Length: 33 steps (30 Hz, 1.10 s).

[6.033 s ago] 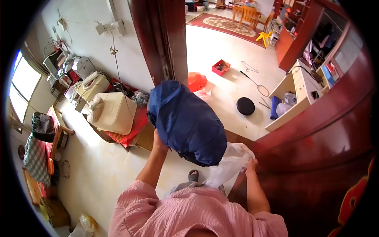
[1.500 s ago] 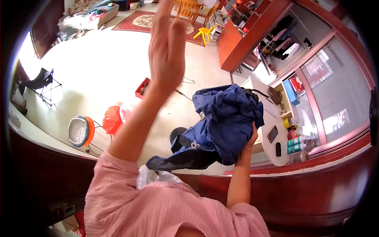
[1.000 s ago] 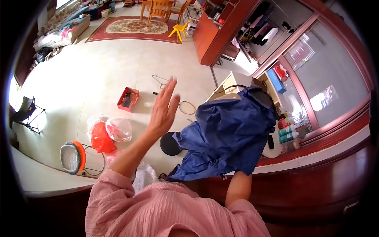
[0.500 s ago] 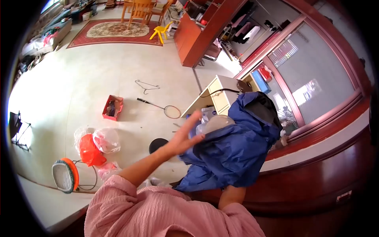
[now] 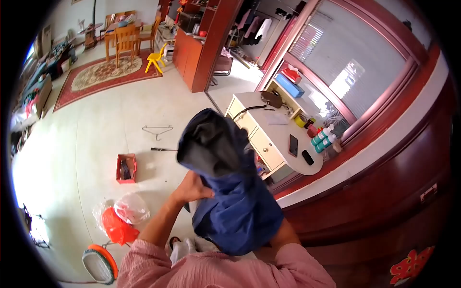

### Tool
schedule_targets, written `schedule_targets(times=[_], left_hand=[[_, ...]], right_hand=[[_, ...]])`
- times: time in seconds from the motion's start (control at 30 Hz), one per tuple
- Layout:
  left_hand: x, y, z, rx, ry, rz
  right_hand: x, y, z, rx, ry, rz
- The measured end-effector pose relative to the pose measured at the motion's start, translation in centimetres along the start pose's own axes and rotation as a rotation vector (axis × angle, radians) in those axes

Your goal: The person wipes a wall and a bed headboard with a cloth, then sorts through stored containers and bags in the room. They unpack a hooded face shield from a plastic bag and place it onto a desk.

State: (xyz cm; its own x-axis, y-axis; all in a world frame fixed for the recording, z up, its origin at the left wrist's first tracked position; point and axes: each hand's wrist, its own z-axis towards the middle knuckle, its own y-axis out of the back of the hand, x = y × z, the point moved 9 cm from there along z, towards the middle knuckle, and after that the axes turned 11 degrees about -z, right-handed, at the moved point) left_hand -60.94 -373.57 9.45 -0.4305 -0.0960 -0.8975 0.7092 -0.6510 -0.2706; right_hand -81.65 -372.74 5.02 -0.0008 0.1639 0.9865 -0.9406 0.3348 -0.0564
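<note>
A blue jacket (image 5: pixel 240 206) with a dark grey-black lining (image 5: pixel 211 144) is held up in front of my chest, its lined opening at the top. My left hand (image 5: pixel 193 186) grips its left edge, thumb on the blue cloth and fingers partly behind it. My right forearm goes under the lower right side of the jacket. The cloth covers my right hand, so its fingers are hidden.
At right, a white desk (image 5: pixel 307 165) bears a phone (image 5: pixel 293 145), a dark oblong object (image 5: pixel 307 157) and green bottles (image 5: pixel 322 139). Floor items at left include a red box (image 5: pixel 126 169), a hanger (image 5: pixel 157 130) and plastic bags (image 5: pixel 120 225). A dark red wooden surface (image 5: pixel 355 225) runs along my right.
My left hand, spread and off the jacket before, now grips its left edge. The jacket has moved left and upright, its dark lining turned toward me. The view has shifted right, showing the desktop.
</note>
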Motion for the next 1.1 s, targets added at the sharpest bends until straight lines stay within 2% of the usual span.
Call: schedule_targets(times=[0.03, 0.1, 0.2, 0.27, 0.3, 0.33, 0.4, 0.43, 0.47, 0.53, 0.57, 0.6, 0.63, 0.77, 0.8, 0.9, 0.97, 1.0, 1.03, 1.1], left_hand=[[-1.3, 0.4, -0.6, -0.093, -0.002, -0.065], [2.1, 3.1, -1.8, -0.061, 0.025, 0.106], [0.1, 3.1, -0.9, -0.014, -0.011, 0.112], [-0.3, 3.8, -0.8, -0.033, -0.028, 0.254], [-0.3, 4.0, -0.8, -0.042, -0.035, 0.322], [-1.1, 4.9, -1.0, -0.192, -0.166, 0.294], [-1.4, 5.9, -0.9, -0.209, -0.178, 0.267], [-3.0, 6.5, -1.0, -0.243, -0.222, 0.540], [-4.1, 7.1, -0.5, -0.322, -0.143, 0.429], [-8.4, 6.5, 0.3, -0.338, -0.143, 0.445], [-10.9, 6.7, 0.6, -0.375, -0.329, 0.431], [-10.3, 8.2, 1.9, -0.330, -0.193, 0.370], [-10.4, 9.5, 2.7, -0.363, -0.112, 0.307], [-15.7, 12.4, 5.0, -0.564, -0.201, 0.099], [-16.6, 13.5, 5.1, -0.665, -0.178, 0.118], [-19.6, 15.2, 4.6, -0.820, -0.312, 0.116], [-20.4, 16.6, 3.9, -0.901, -0.379, 0.111], [-20.8, 16.9, 3.1, -0.954, -0.426, 0.108], [-21.1, 17.1, 2.4, -1.003, -0.474, 0.102], [-19.7, 18.4, 1.4, -1.030, -0.430, -0.062]], right_hand=[[-1.0, -1.2, 0.2, 0.024, -0.018, 0.001], [-2.8, -3.3, 0.5, 0.076, -0.049, -0.009], [-4.6, -5.0, 0.3, 0.128, -0.087, -0.040], [-5.6, -5.2, 0.2, 0.151, -0.111, -0.074], [-6.1, -4.8, 0.1, 0.159, -0.122, -0.101], [-6.9, -4.2, 0.1, 0.162, -0.141, -0.139], [-8.6, -2.0, 0.0, 0.169, -0.185, -0.245], [-10.0, -0.3, -0.2, 0.170, -0.224, -0.312], [-11.6, 1.3, -0.7, 0.182, -0.282, -0.384], [-15.2, 4.3, -2.4, 0.223, -0.416, -0.499], [-17.2, 5.5, -3.6, 0.248, -0.473, -0.524], [-19.1, 6.2, -4.7, 0.275, -0.524, -0.540], [-20.8, 6.7, -6.1, 0.289, -0.561, -0.527], [-24.3, 4.8, -9.3, 0.280, -0.606, -0.225], [-23.7, 2.9, -9.4, 0.278, -0.590, -0.113], [-20.7, -0.9, -11.2, 0.291, -0.654, 0.216], [-20.4, -2.2, -12.9, 0.183, -0.775, 0.281], [-20.7, -2.3, -14.3, 0.122, -0.872, 0.125], [-20.6, -4.2, -15.7, 0.331, -0.865, 0.114], [-17.8, -9.5, -18.9, 0.773, -0.841, 0.177]])
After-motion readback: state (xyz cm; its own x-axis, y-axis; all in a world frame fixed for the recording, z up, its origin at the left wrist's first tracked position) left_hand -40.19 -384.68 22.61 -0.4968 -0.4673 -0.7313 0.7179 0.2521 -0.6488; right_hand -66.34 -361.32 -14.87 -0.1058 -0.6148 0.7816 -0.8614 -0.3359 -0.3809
